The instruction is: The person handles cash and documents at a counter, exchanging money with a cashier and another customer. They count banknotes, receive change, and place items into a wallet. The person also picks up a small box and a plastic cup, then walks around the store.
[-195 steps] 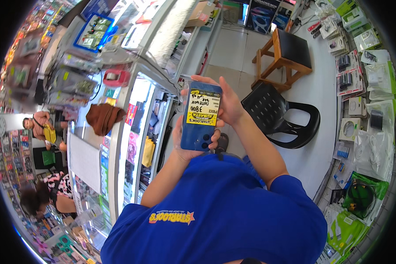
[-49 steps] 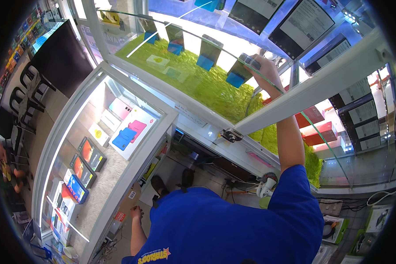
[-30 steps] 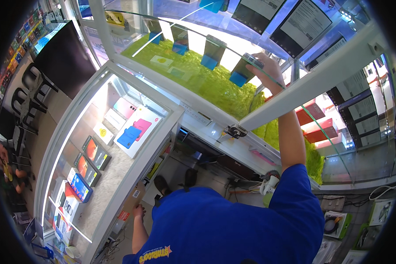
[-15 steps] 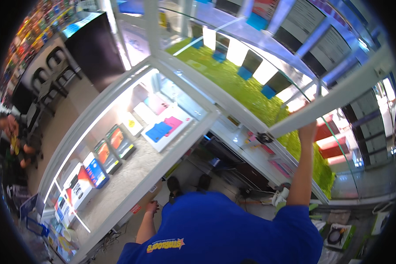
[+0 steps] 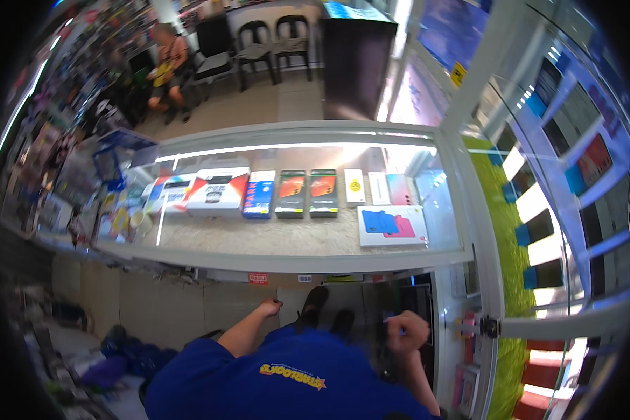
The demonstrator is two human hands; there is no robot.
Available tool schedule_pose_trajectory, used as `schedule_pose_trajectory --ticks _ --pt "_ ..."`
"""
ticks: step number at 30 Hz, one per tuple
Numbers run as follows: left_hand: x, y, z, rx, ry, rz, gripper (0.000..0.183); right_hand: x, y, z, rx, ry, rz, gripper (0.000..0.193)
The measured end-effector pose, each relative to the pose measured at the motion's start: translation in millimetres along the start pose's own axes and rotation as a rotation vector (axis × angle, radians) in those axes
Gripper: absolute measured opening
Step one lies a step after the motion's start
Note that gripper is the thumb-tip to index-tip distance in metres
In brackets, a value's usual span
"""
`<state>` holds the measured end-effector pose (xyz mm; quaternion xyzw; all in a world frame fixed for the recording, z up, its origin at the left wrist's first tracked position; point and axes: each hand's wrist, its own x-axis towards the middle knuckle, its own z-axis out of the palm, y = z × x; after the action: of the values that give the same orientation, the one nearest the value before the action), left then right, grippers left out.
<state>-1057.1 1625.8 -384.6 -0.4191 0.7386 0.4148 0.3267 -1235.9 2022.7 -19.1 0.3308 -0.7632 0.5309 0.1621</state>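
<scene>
My right hand [image 5: 406, 330] is down at waist height, fingers curled into a fist, close to the dark opening at the back of the display cabinet [image 5: 421, 308]. Nothing shows in its grip. My left hand [image 5: 268, 306] hangs loose and holds nothing, just below the front edge of the glass counter [image 5: 287, 262]. Under the glass lie several phone boxes [image 5: 290, 194] in a row and a white box with a blue and a pink phone case [image 5: 392, 225]. To my right, a glass case with green turf [image 5: 500, 210] holds phones on blue stands [image 5: 533, 231].
A white frame [image 5: 479, 203] divides the counter from the turf case, with a lock [image 5: 488, 326] low on it. Beyond the counter stand black chairs [image 5: 269, 42], a dark cabinet [image 5: 353, 59] and a seated person [image 5: 164, 63]. Bags and clutter [image 5: 112, 357] lie on the floor at my left.
My right hand has come down from the phone stands in the turf case to waist height. The view has swung from that case to the glass counter.
</scene>
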Motion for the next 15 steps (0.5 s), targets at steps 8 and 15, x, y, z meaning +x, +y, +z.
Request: schedule_pose_trajectory --ticks 8,15 --pt "-97.2 -113.1 11.1 -0.280 0.231 -0.101 0.055 -32.2 38.5 154.0 0.086 -0.884 -0.055 0.021" --pt "-148.6 -257.2 50.7 -0.512 0.261 -0.470 0.059 -65.1 26.5 267.0 -0.057 -1.173 0.021 0.030"
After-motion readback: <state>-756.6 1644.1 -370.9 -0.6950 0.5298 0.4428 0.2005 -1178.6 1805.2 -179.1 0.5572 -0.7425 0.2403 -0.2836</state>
